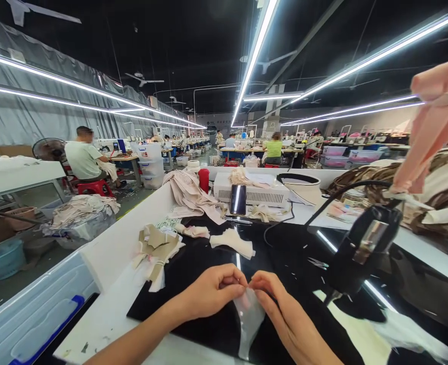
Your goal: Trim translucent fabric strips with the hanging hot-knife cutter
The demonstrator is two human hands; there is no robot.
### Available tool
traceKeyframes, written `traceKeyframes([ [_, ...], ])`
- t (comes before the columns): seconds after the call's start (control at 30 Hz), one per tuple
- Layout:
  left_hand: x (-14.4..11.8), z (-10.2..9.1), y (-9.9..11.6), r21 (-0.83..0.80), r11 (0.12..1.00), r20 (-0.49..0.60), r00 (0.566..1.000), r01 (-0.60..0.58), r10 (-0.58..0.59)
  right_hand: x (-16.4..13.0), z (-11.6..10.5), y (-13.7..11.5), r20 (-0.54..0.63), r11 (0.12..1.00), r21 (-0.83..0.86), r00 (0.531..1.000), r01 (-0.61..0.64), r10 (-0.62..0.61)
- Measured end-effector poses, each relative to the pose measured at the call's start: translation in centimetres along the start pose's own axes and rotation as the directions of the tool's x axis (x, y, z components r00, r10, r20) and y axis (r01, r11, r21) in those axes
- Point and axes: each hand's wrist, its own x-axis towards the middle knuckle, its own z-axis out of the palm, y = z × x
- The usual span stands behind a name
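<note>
Over the black mat (193, 284), near the front edge of the table, my left hand (212, 293) and my right hand (281, 314) pinch the top of a small clear bag (250, 319) between closed fingertips. I think the thin plastic may slip or tear if I pull unevenly. Cloth pieces (232, 242) lie further back, and a black tool (361, 248) hangs near my right hand.
</note>
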Motion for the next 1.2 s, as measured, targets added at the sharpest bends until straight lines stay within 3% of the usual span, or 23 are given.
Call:
traceKeyframes([
  [0.07,0.3,-0.7,0.1,-0.031,0.999,0.002,1.000,0.008,-0.008,0.6,0.1,-0.1,0.049,0.987,0.111,0.993,-0.115,0.110],
  [0.23,1.6,-2.0,-0.9,-0.151,0.985,-0.027,0.996,0.079,-0.084,2.7,-0.5,0.3,0.109,0.965,0.204,0.983,-0.167,0.147],
  [0.53,3.3,-2.6,-1.7,-0.234,0.966,-0.095,0.987,0.105,-0.130,5.7,-0.4,1.8,0.003,0.962,0.192,0.980,-0.194,0.197],
  [0.73,5.2,-4.8,-1.7,-0.084,0.992,-0.159,0.981,0.095,-0.107,7.5,-0.2,2.6,-0.036,0.977,0.104,0.981,-0.186,0.191],
  [1.0,11.1,-8.3,-2.8,0.202,0.979,-0.329,0.943,0.022,0.047,10.5,1.1,4.4,-0.143,0.982,-0.120,0.981,-0.148,0.130],
  [1.2,13.4,-8.8,-3.0,0.486,0.873,-0.277,0.941,-0.036,0.193,12.2,2.3,5.6,-0.189,0.932,-0.333,0.978,-0.146,0.086],
])
